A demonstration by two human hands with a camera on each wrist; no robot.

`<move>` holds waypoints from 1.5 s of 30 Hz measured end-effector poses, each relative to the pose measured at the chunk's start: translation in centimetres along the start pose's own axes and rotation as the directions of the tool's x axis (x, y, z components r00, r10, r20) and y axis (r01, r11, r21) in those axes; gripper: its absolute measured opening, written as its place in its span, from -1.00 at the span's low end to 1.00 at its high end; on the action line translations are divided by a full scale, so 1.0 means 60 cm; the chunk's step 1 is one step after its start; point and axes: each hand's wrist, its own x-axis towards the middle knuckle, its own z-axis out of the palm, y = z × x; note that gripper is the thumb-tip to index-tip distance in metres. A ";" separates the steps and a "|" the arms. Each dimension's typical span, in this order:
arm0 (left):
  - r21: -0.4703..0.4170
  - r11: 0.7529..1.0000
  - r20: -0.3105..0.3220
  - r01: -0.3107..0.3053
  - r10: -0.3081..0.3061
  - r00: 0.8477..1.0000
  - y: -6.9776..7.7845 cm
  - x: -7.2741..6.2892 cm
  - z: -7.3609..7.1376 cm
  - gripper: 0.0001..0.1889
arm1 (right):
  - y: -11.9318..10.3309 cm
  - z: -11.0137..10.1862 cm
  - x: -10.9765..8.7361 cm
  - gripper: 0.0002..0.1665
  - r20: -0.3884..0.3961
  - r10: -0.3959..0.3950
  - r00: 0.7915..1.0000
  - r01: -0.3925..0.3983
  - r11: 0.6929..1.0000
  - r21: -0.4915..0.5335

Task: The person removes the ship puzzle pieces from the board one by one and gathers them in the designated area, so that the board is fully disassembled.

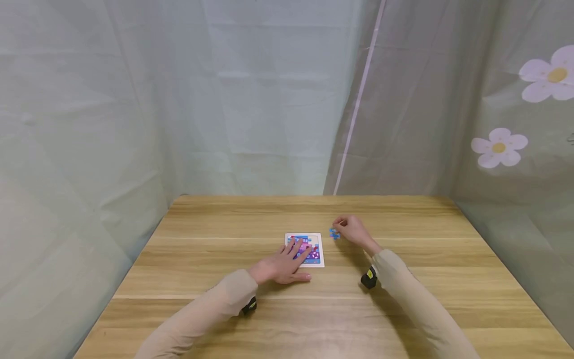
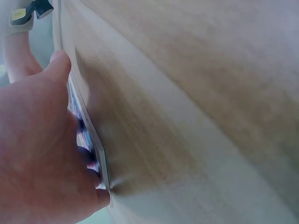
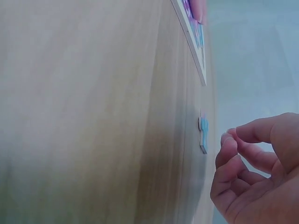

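Note:
A small jigsaw puzzle in a white frame (image 1: 317, 265) lies on the wooden table, its picture blue, purple and pink. A bare cream patch shows in its upper right. My left hand (image 1: 287, 263) rests across the puzzle with spread, straight fingers, hiding much of the picture; its thumb lies below the frame's near edge. Right of the frame are loose blue jigsaw pieces (image 1: 334, 234), lying flat in the right wrist view. Just beside and above them is my right hand (image 1: 352, 230), fingers curled, thumb tip meeting the index fingertip (image 3: 226, 140). Nothing shows between those tips.
The wooden table (image 1: 202, 249) extends well around the puzzle on all sides. Behind it hangs a pale curtain (image 1: 269, 99), with a flower-printed one (image 1: 498, 199) at the right. Each wrist wears a small black camera (image 1: 369, 278).

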 end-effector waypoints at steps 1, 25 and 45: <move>-0.002 1.000 0.004 0.002 -0.002 1.000 -0.001 0.000 -0.001 -0.14 | -0.002 0.000 -0.001 -0.78 0.004 -0.001 1.000 0.001 1.000 0.015; -0.140 0.990 0.043 -0.020 0.026 0.999 -0.010 -0.007 -0.010 -0.18 | -0.033 0.034 -0.012 -0.77 0.163 -0.086 0.983 0.068 0.991 0.112; -0.153 0.988 0.044 -0.011 0.018 0.999 -0.027 -0.020 -0.013 -0.21 | -0.041 0.049 -0.006 -0.82 0.243 -0.094 0.965 0.063 0.989 0.131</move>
